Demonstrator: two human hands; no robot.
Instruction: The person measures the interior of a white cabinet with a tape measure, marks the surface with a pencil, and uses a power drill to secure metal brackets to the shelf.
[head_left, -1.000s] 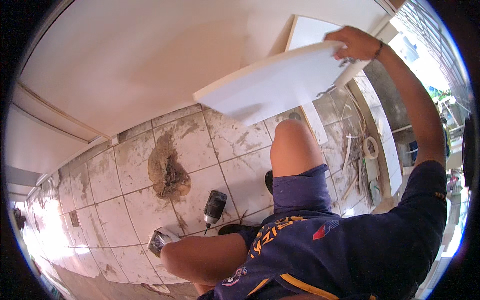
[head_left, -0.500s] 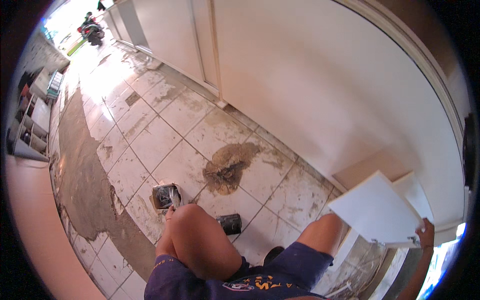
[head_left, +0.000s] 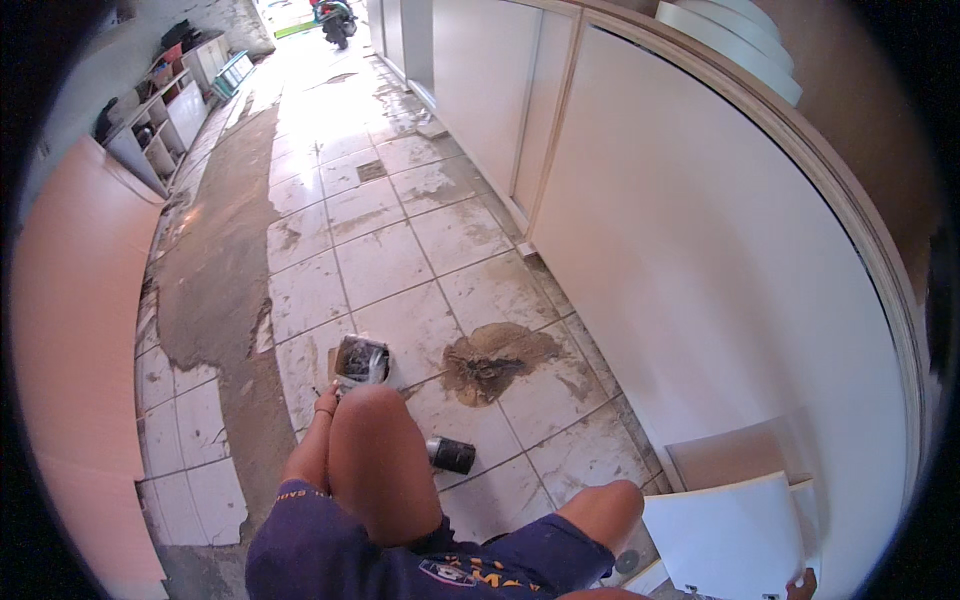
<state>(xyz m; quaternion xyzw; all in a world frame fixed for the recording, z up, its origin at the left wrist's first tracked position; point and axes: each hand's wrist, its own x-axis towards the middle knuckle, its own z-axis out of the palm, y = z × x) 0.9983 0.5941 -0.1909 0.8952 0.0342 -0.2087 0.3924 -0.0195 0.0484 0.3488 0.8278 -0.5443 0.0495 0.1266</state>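
Note:
My left hand (head_left: pixel 332 394) is at the near left edge of a small open box (head_left: pixel 345 376) on the tiles, partly hidden by my knee. Its fingers look closed, and a thin dark tip sticks out beside them; what it is I cannot make out. Inside the box lie dark small pieces and a clear plastic bag (head_left: pixel 377 367). At the lower right, my right hand (head_left: pixel 802 584) grips the near corner of a white cabinet door (head_left: pixel 735 530), which has metal hinges along its near edge.
A black cylinder (head_left: pixel 452 455) lies on the floor between my knees. Beyond it is a wet brown mortar patch (head_left: pixel 495 362). Long white cabinets (head_left: pixel 700 230) line the right side, and a pink panel (head_left: pixel 75 380) the left. A motorcycle (head_left: pixel 337 22) stands at the far end.
My view has turned, so the floor and box appear shifted. My left hand has drawn back from inside the box to its near edge. My right hand stays on the white door.

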